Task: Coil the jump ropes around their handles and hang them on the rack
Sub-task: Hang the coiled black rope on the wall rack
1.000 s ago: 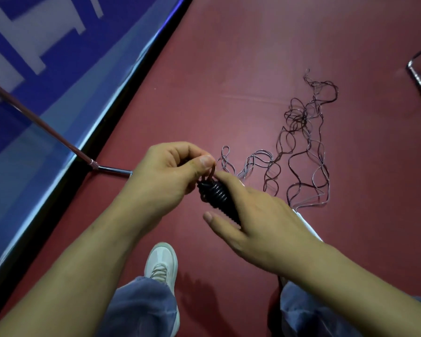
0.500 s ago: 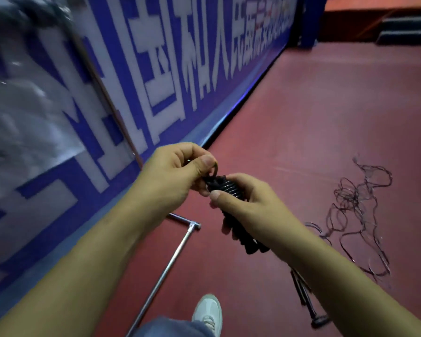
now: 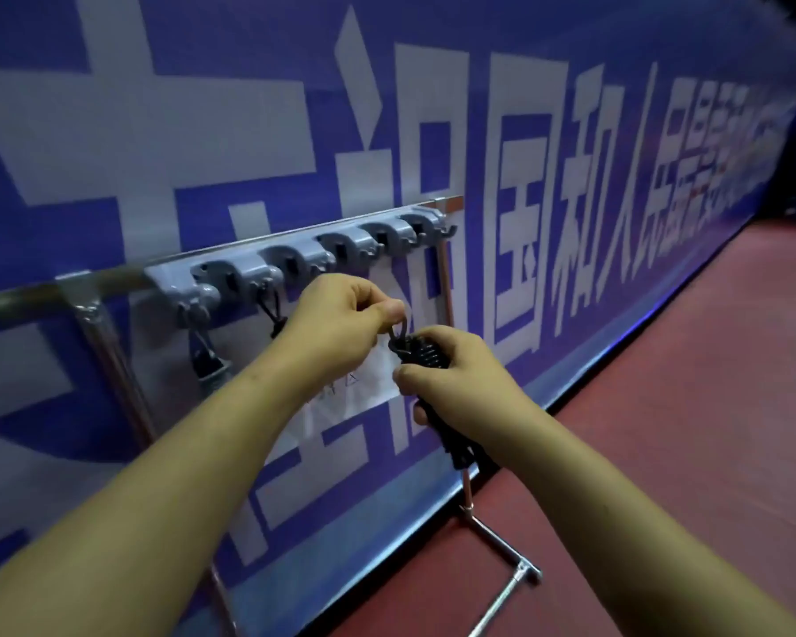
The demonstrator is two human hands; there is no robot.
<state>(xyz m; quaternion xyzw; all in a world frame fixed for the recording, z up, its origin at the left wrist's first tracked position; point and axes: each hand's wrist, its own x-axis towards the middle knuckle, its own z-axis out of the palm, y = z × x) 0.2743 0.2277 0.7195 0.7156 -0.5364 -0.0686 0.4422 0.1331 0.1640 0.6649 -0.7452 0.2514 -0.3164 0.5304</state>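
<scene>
By the blue banner (image 3: 570, 85) and red floor (image 3: 708, 406), left hand (image 3: 336, 324) pinches, right hand (image 3: 460, 383) grips the coiled jump rope (image 3: 421, 349).

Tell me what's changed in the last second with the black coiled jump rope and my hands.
Both hands raised the black coiled jump rope from above the red floor to just in front of the grey hook rack; the loose rope tangle left view. Unchanged: left hand pinches its loop, right hand grips the bundle.
</scene>
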